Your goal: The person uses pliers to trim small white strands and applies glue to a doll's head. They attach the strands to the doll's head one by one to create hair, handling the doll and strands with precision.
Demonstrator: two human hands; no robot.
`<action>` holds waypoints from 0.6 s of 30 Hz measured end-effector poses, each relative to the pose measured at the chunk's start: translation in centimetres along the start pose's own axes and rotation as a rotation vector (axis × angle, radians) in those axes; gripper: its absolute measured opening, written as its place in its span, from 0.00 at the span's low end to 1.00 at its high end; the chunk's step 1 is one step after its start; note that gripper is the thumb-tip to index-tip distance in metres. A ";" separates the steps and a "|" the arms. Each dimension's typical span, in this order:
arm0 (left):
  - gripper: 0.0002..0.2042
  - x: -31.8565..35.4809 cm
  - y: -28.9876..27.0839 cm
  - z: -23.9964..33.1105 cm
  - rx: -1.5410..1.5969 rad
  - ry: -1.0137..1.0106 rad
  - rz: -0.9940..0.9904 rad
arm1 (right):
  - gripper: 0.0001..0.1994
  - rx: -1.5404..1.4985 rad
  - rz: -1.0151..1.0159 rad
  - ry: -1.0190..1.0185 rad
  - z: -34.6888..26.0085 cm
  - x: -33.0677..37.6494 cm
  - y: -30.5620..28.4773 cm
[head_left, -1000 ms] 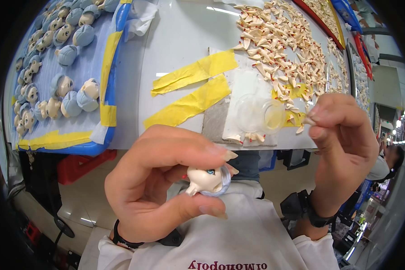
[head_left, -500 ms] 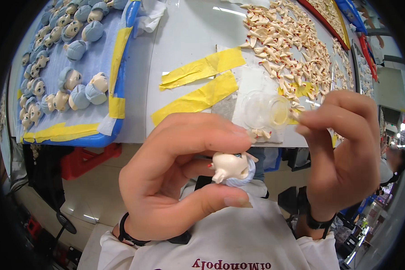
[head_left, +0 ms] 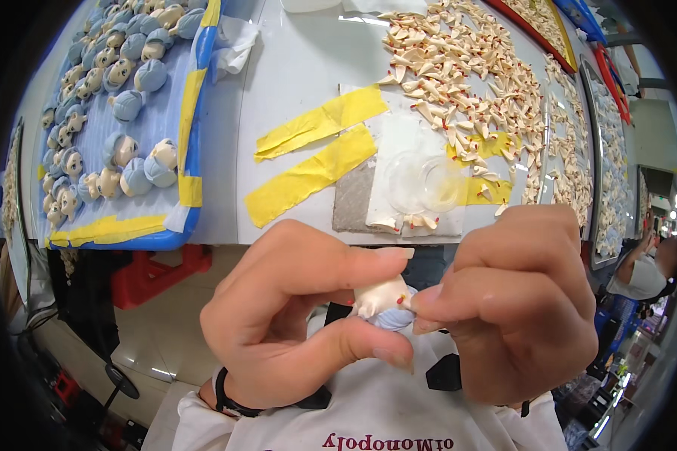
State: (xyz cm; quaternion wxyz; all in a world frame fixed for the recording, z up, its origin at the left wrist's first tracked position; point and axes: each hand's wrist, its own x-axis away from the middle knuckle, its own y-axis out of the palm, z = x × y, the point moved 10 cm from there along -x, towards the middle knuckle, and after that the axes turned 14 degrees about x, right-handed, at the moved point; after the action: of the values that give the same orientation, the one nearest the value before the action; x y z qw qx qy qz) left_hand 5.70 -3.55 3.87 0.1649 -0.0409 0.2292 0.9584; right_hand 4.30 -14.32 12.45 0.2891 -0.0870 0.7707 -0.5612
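Observation:
Between the thumb and fingers of my left hand (head_left: 271,323) sits a small doll head (head_left: 382,295), cream-coloured with pale blue hair, tilted on its side. A red-tipped bit shows on its left edge. My right hand (head_left: 523,301) is closed in a pinch against the head's right side. At those fingertips is a small cream pointed piece (head_left: 402,301) with a red end, mostly hidden by the fingers. Beyond the hands, a clear shallow dish (head_left: 410,188) rests on a white sheet, with a few similar pieces (head_left: 420,221) at its near edge.
A blue-rimmed tray (head_left: 174,239) with several blue-haired doll heads (head_left: 120,150) stands at left. Many loose red-tipped pieces (head_left: 466,83) are spread at far right. Yellow tape strips (head_left: 312,177) lie mid-table. A red-framed tray (head_left: 530,34) is farther back; another person (head_left: 643,270) sits at right.
My right hand has come from beside the clear dish, down and left, to the doll head. The head has turned in my left hand, which still grips it.

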 end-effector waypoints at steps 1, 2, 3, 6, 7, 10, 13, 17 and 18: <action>0.25 0.1 -0.1 0.1 -0.007 0.015 0.023 | 0.11 -0.026 0.010 0.078 0.0 0.0 0.0; 0.25 0.3 0.0 0.1 -0.032 0.008 0.026 | 0.11 -0.049 0.030 0.123 0.1 0.1 0.0; 0.25 0.2 -0.1 0.1 -0.063 0.006 0.026 | 0.11 -0.070 0.054 0.169 0.2 0.0 -0.1; 0.22 0.0 0.2 0.9 -0.086 0.053 0.054 | 0.11 -0.122 0.020 0.156 0.5 -0.1 -0.1; 0.21 -0.1 0.4 1.4 -0.098 0.079 0.061 | 0.12 -0.242 -0.005 0.200 1.1 0.2 -0.1; 0.22 -1.0 3.1 4.1 -0.345 0.328 -0.118 | 0.23 -0.725 -0.010 0.371 2.5 2.0 0.8; 0.17 0.3 6.3 4.6 -0.725 0.548 -0.297 | 0.30 -1.020 -0.325 0.561 2.2 3.3 3.8; 0.24 0.6 6.0 4.7 -0.905 0.514 -0.247 | 0.14 -0.738 -0.023 0.687 8.0 6.0 -0.3; 0.29 1.0 4.5 5.5 -1.025 0.521 -0.177 | 0.13 -0.561 0.102 0.797 10.8 7.4 -2.9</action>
State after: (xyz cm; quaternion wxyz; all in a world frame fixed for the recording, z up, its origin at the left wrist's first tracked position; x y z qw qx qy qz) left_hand 3.28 -4.52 10.56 0.1418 -0.3691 -0.2352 0.8879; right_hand 3.53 -27.51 10.31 -0.0360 0.0977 0.9462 -0.3065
